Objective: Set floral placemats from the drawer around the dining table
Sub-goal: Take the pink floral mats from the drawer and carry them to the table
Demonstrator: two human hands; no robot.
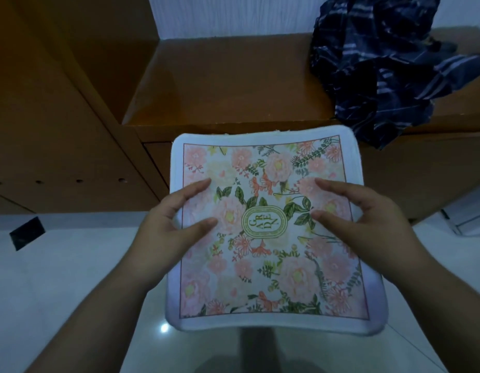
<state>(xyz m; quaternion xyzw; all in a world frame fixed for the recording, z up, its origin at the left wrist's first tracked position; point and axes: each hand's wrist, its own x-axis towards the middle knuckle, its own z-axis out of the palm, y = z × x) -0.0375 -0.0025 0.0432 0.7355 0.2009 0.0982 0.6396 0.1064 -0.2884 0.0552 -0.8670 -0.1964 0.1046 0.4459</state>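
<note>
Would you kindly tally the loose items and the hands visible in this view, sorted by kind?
Floral placemats: 1, the floral placemat, though more could lie hidden beneath it.
Hands: 2, the left hand and the right hand, each gripping a side edge.
Dark striped cloths: 1, the striped cloth heaped on the wooden cabinet.
Total: 4.

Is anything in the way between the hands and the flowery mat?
No. Both hands already hold the floral placemat: the left hand grips its left edge and the right hand its right edge, thumbs on top. The dining table is not in view, so the path there cannot be judged.
</note>
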